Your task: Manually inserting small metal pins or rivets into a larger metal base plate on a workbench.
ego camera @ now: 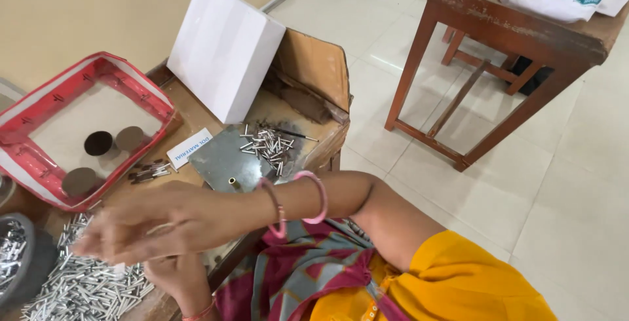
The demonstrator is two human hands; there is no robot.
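My right hand (141, 226) reaches leftward across the wooden bench (196, 114), with pink bangles (298, 200) on its wrist. It is blurred by motion, with the fingers drawn together over a heap of small silver metal tubes (85, 288). What it holds is unclear. My left hand (173, 275) sits just below it at the bench's near edge, partly hidden under the right hand, and its grip cannot be made out. A grey metal plate (223, 160) beyond the wrist carries a loose cluster of short metal pins (268, 143).
A red-rimmed tray (39, 164) holding three round discs stands at the left. A white box (223, 49) leans on an open cardboard carton (314, 65). A round metal dish (13, 249) is at the far left. A brown wooden table (517, 29) with a white sack stands on the tiled floor at the right.
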